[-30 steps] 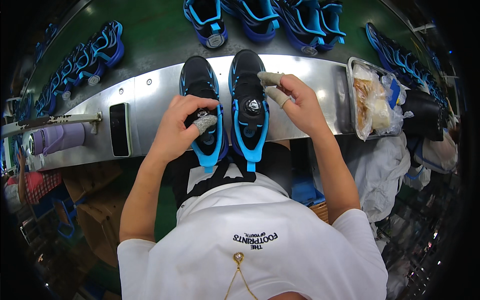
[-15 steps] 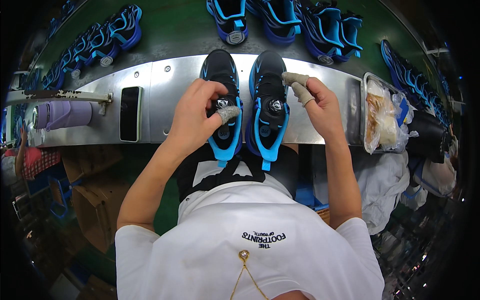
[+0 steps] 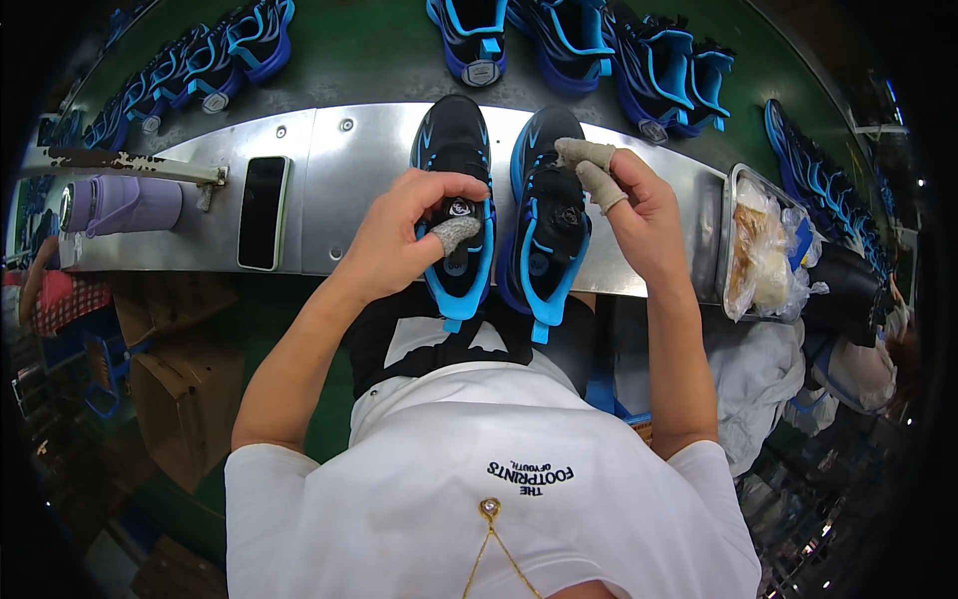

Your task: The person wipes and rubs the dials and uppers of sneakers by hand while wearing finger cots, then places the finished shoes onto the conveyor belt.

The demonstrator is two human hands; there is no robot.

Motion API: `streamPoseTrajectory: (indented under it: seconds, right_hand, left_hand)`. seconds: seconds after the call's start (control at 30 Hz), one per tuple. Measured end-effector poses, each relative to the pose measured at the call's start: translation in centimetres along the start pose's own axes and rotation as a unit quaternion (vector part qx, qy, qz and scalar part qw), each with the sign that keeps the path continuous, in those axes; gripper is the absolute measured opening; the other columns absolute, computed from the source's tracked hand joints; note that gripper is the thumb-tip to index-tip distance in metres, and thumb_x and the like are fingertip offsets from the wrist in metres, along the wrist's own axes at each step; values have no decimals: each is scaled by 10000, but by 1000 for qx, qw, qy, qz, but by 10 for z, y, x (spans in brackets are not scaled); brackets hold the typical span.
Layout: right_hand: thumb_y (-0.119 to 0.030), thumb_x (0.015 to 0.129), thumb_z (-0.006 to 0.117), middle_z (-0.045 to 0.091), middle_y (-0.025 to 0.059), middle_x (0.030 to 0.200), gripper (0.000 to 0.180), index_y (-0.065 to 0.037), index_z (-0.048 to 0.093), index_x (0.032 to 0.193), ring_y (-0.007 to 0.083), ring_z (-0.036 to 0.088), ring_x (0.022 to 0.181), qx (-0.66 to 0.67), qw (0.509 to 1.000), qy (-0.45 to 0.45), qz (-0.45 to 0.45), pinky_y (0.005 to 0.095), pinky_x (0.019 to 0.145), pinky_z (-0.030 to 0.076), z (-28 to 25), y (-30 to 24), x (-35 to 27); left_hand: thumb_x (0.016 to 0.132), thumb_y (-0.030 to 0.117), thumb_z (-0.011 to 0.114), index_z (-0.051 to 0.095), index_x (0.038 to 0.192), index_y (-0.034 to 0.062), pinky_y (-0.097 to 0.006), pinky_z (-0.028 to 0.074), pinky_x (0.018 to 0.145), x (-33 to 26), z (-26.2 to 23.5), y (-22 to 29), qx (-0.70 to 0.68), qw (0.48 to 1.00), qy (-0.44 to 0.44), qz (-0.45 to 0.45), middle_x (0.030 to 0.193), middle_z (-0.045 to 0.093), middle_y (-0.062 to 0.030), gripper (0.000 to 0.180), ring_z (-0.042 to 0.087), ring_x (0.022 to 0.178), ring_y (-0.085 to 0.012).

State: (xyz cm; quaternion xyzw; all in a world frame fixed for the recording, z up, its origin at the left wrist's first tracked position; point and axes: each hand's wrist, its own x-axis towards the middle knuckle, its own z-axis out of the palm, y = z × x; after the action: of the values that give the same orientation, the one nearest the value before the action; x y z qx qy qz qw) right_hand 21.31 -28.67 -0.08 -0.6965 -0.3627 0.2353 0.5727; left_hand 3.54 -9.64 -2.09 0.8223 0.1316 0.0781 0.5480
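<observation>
Two black sneakers with bright blue collars and dial fasteners stand side by side, toes away from me, at the bench's near edge. My left hand point(image 3: 407, 228) grips the left sneaker point(image 3: 451, 140) at its tongue. Its index finger reaches across above the dial, and its thumb, in a grey cover, presses beside it. Over the outer edge of the right sneaker point(image 3: 540, 235) is my right hand point(image 3: 631, 200), with beige covers on index finger and thumb. These two are stretched out slightly apart, their tips at the lacing; the other fingers curl in.
A phone point(image 3: 263, 213) and a lilac bottle point(image 3: 135, 205) lie on the metal bench edge point(image 3: 369, 150) to the left. At right sits a metal tray point(image 3: 730, 240) with plastic-wrapped items. Beyond, on the green surface point(image 3: 369, 50), stand several more sneakers point(image 3: 569, 45).
The right sneaker has turned, its toe swinging right, and my right fingertips now overlap its lacing. My left index finger has straightened across the left sneaker's tongue. The view has shifted slightly.
</observation>
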Motion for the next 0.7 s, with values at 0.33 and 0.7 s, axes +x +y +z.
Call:
streamPoseTrajectory:
  seconds: [0.33, 0.7]
  right_hand:
    - [-41, 803, 706, 690, 31, 1059, 453, -144, 665, 1242, 207, 607, 947, -118, 957, -250, -88, 297, 845, 489, 50, -20, 28]
    - [-76, 765, 740, 573, 73, 835, 438, -126, 674, 1195, 255, 537, 846, -183, 963, -142, -138, 352, 778, 462, 71, -16, 13]
  left_hand:
    - [957, 107, 586, 617, 1143, -5, -236, 511, 646, -62, 15, 6, -358, 894, 55, -265, 1026, 663, -141, 220, 639, 788, -138]
    - [983, 52, 443, 534, 1200, -63, -289, 536, 796, -59, 32, 9, -571, 775, 56, -264, 1068, 652, -220, 262, 642, 799, -166]
